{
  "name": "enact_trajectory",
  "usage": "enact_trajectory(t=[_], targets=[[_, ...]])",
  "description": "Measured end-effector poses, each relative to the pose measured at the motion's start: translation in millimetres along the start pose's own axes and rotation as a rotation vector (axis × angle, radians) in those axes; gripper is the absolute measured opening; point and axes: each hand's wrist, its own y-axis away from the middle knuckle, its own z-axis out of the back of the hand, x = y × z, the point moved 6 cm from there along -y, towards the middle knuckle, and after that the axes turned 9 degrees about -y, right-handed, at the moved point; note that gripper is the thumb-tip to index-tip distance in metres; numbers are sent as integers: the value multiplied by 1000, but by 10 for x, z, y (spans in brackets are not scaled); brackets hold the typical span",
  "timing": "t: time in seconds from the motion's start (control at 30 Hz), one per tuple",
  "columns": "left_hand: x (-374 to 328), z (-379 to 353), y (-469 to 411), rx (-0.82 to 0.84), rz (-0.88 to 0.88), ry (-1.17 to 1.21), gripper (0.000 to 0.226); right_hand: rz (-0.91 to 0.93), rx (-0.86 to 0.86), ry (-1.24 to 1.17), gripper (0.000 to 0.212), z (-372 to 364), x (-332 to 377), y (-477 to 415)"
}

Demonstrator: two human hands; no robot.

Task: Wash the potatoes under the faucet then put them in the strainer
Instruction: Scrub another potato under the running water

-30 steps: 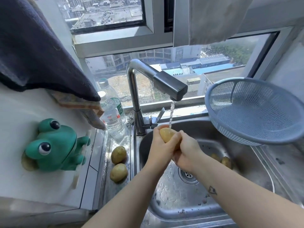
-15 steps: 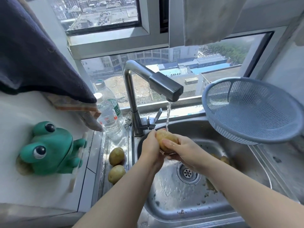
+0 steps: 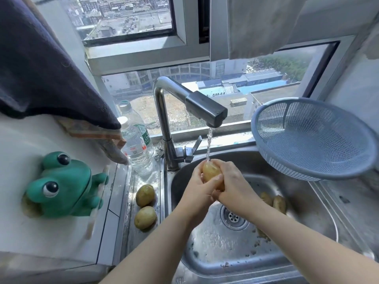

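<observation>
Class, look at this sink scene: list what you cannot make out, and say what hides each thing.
Head view, the only one:
1. Most of the held potato: the left hand and right hand wrap it.
2. How many potatoes in the sink lie at its right: the right forearm covers some.
3. Bottle label text: too small.
4. Far wall of the strainer: its near rim hides the base.
5. The dark cloth: cut by the left edge.

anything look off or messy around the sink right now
Brown dirt specks and peel-like bits litter the steel sink basin, mostly right of the drain. The blue mesh plastic strainer sits tilted at the sink's back right. Nothing looks damaged.
</observation>
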Motion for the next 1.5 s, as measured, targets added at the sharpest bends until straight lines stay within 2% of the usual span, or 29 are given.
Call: enact_trajectory(t=[0.1,0.17,0.33,0.47,0.57,0.63,0.77,0.9,1.0,1.2,1.27,1.33,1.37,1.5], targets=[[-103,1,-10,-72,-18,97,14,114,4,-23,73,19,70,61],[-98,33,-43,-105,20,188,5,156,-10,-49,71,68,107,88],[-21,93,-87,-209,113,273,18,119,-67,-212,66,116,99,82],[25,36,-75,-250,258,431,61,121,-123,-285,70,81,89,106],[32,29,-19,-228,329,507,76,138,-86,-314,71,92,121,96],[25,-6,32,-147,369,520,81,153,-25,-314,76,75,117,79],[-22,-16,96,-61,380,479,59,118,86,-230,85,10,20,66],[-71,-92,184,-26,340,519,45,70,135,-310,65,-45,49,9],[-102,-141,200,-56,290,550,40,54,60,-352,52,-59,72,-62],[-138,-94,180,-195,143,566,35,74,-213,-376,27,-96,197,-67],[-138,-77,188,-216,115,575,35,55,-238,-411,21,-131,210,-98],[-122,-68,203,-229,129,535,35,3,-224,-474,18,-173,187,-124],[-100,-61,214,-247,151,482,33,-45,-217,-542,24,-189,157,-128],[-96,-4,237,-339,182,319,23,-288,-89,-1010,20,-251,81,-82]])
